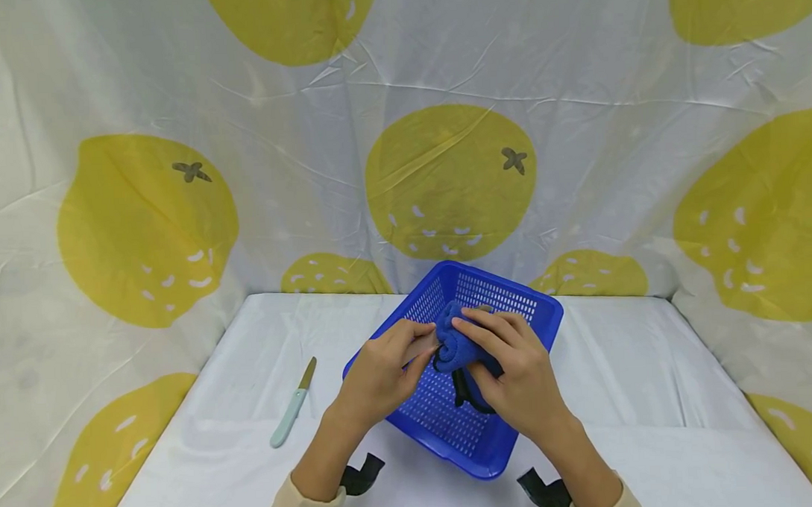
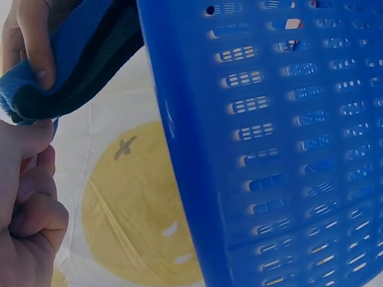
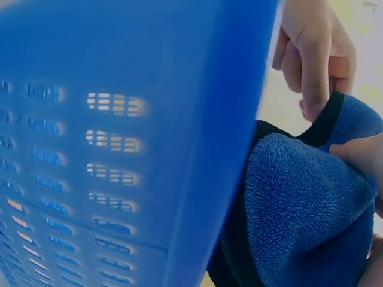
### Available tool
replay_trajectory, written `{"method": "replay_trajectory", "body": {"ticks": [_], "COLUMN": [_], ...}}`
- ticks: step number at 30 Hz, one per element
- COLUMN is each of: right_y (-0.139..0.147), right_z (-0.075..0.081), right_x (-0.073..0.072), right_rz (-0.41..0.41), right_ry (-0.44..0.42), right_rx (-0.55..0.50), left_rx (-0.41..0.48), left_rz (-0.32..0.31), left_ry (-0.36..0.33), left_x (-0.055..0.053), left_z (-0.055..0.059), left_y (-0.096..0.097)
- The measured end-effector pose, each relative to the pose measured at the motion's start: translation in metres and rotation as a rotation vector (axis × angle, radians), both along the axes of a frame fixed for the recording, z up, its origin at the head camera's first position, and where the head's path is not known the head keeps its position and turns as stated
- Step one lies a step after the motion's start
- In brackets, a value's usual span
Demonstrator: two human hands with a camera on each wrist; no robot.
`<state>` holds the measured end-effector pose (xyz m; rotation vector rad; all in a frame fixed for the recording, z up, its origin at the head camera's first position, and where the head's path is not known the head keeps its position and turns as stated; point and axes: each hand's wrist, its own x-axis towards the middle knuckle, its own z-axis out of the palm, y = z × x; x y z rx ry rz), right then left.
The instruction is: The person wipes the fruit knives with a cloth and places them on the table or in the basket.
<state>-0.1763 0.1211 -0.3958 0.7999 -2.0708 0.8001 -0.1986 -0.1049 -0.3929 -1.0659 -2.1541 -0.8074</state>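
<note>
A blue terry cloth (image 1: 455,349) with black edging is bunched up above a blue plastic basket (image 1: 477,471). My right hand (image 1: 521,376) grips it from the right, its fingers over the top and the thumb below. From the left, my left hand (image 1: 386,370) pinches the cloth's edge with thumb and fingertips. The right wrist view shows the cloth (image 3: 299,197) hanging in a loose fold beside the basket wall, its dark border at the left fingertips. A small brownish bit (image 1: 485,308) peeks out behind the cloth; the rest of it is hidden.
Left of the basket, a knife (image 1: 293,403) with a pale green handle lies on the white tabletop (image 1: 652,379). A curtain (image 1: 296,183) printed with yellow fruit hangs behind and at both sides. Black straps (image 1: 363,475) stick out near the wrists.
</note>
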Motion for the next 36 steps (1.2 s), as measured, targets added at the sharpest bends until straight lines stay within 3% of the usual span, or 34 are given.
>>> {"method": "replay_trajectory", "body": {"ticks": [8, 21, 31, 36], "right_y": [0.004, 0.03, 0.053, 0.056], "right_z": [0.001, 0.002, 0.0, 0.002], "right_x": [-0.004, -0.014, -0.025, -0.025], "right_rz": [-0.043, -0.155, -0.244, -0.237], "right_ry": [-0.023, -0.049, -0.022, -0.054], "right_rx": [0.004, -0.05, -0.112, -0.138], "left_rx": [0.011, 0.014, 0.035, 0.045], "left_rz": [-0.013, 0.009, -0.009, 0.006], "left_ry": [-0.06, -0.099, -0.087, -0.061], "left_x": [-0.001, 0.0, 0.001, -0.001], "left_z": [-0.003, -0.002, 0.002, 0.002], "left_y": [0.0, -0.003, -0.006, -0.009]}}
